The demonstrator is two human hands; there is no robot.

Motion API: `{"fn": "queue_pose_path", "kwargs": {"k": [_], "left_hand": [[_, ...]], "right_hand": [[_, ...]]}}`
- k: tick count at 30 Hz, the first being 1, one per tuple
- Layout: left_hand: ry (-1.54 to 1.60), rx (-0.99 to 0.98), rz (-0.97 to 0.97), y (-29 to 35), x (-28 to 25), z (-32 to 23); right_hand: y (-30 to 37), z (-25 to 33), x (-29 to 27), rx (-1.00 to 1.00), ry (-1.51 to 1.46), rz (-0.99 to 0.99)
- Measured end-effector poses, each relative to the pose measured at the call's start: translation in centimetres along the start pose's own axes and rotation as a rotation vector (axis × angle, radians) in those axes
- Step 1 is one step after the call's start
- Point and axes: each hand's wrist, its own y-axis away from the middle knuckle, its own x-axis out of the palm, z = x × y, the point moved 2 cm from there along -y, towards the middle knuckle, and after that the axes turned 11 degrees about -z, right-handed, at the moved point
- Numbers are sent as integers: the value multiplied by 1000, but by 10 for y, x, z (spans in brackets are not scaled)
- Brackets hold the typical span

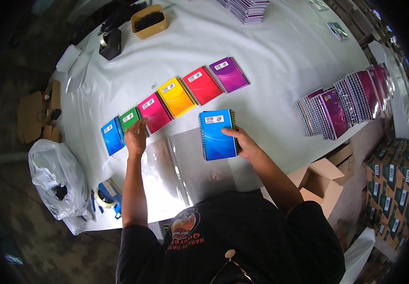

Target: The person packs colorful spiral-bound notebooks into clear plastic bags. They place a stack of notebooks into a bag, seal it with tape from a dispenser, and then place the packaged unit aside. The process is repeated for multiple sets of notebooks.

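My right hand (241, 141) grips a blue spiral notebook (216, 132), thumb on its cover; darker and coloured edges behind it suggest more notebooks underneath. A slanting row of spiral notebooks lies beyond my hands: blue (112, 137), green (129, 119), pink (154, 112), yellow (176, 97), red (202, 85) and purple (229, 75). Each has a white label. My left hand (135, 138) is at the lower edge of the green one, fingers bent together on it, close to the pink one. Clear plastic sheeting (166, 163) lies on the table before me.
Many wrapped notebooks (334, 111) lie at the right; another stack (247, 10) stands far back. A yellow tub (148, 22) and a black tape dispenser (111, 44) are at the far left. A plastic bag (55, 175), blue tape gun (108, 196) and open carton (320, 184) flank me.
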Motion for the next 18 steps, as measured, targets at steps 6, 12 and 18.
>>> {"fn": "queue_pose_path", "kwargs": {"k": [6, 12, 18], "left_hand": [[-462, 549, -79, 17, 19, -4], [255, -124, 18, 2, -3, 30], [963, -38, 65, 6, -12, -115]], "right_hand": [[-2, 3, 3, 12, 3, 36], [5, 6, -4, 12, -30, 27], [-2, -3, -12, 160, -82, 84]]}}
